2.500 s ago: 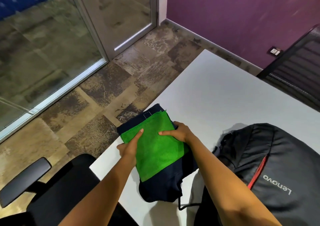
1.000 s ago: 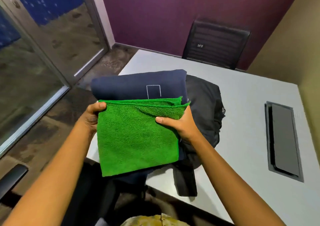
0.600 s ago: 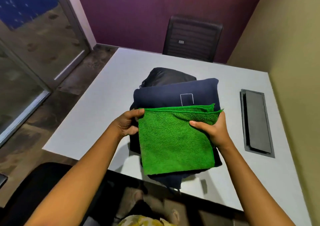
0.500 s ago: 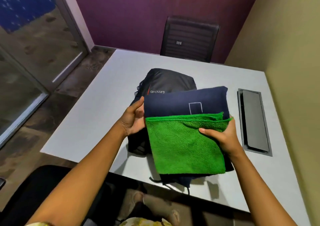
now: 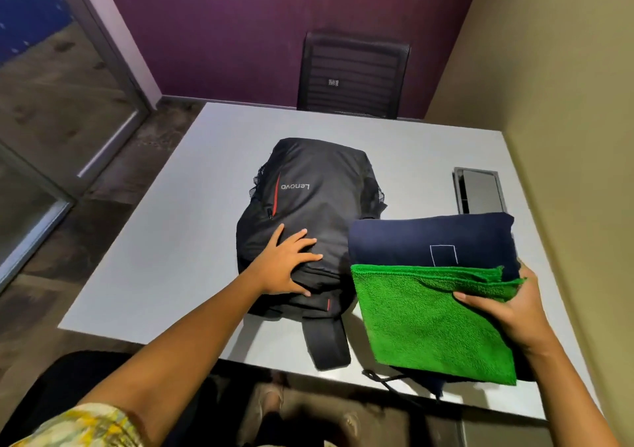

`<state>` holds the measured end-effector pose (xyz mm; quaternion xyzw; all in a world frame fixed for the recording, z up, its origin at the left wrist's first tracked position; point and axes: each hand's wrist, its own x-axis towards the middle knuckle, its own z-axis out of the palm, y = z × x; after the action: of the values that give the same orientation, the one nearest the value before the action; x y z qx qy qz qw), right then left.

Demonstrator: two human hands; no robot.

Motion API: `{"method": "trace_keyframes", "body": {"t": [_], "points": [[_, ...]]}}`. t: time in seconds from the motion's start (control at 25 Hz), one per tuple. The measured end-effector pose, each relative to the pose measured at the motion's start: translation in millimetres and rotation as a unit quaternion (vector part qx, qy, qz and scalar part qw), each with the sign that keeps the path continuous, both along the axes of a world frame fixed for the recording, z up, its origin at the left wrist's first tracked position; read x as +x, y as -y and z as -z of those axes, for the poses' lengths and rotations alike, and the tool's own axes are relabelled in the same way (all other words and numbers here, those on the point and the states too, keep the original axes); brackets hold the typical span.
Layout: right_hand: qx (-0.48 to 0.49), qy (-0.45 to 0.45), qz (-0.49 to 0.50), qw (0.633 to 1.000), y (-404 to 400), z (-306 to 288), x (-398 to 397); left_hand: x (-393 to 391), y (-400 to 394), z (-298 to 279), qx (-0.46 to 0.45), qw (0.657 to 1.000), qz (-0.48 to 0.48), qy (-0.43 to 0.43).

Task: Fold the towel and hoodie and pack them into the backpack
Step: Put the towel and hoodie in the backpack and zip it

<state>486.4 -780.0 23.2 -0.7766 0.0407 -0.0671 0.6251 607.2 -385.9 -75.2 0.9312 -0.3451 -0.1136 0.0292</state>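
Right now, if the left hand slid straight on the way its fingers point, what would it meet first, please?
Probably the folded navy hoodie: the left hand lies flat on the backpack, fingers pointing right, though depth is unclear.

A small office meeting room is shown. A plain white table (image 5: pixel 192 240) is seen with a metal cable box (image 5: pixel 478 190) set into its top. A black mesh office chair (image 5: pixel 353 74) is pushed in by a purple wall (image 5: pixel 240 17). A glass door (image 5: pixel 51 96) is seen on the left.

Dim even indoor light, soft shadows, wide-angle edge bending, sharp focus
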Motion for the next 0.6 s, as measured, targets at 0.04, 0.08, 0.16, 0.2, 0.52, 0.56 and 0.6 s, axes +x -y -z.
{"method": "trace_keyframes", "body": {"t": [0.04,0.08,0.16,0.2,0.52,0.56,0.6], "points": [[-0.009,0.0,-0.002,1.0,-0.5,-0.4,-1.9,3.2,0.7,-1.1,0.004,1.0,0.002,0.005],[-0.016,-0.002,-0.005,1.0,-1.3,-1.6,-4.1,7.0,1.7,-4.2,0.001,1.0,0.004,-0.001],[-0.017,-0.008,-0.014,1.0,-4.2,-2.1,-8.3,16.3,2.6,-16.2,-0.01,0.999,0.025,-0.022],[-0.013,-0.014,-0.015,1.0,-7.4,-2.5,-10.9,20.7,1.9,-25.2,-0.019,0.999,0.032,-0.025],[0.013,-0.068,-0.056,0.996,-49.6,3.0,-6.8,91.4,4.1,-124.6,-0.175,0.983,0.01,0.056],[0.011,-0.068,-0.065,0.995,-58.6,0.9,-3.5,103.8,9.4,-138.0,-0.185,0.98,0.003,0.066],[0.003,-0.072,-0.074,0.995,-67.2,0.0,1.3,115.2,15.6,-151.7,-0.19,0.979,0.0,0.078]]}}
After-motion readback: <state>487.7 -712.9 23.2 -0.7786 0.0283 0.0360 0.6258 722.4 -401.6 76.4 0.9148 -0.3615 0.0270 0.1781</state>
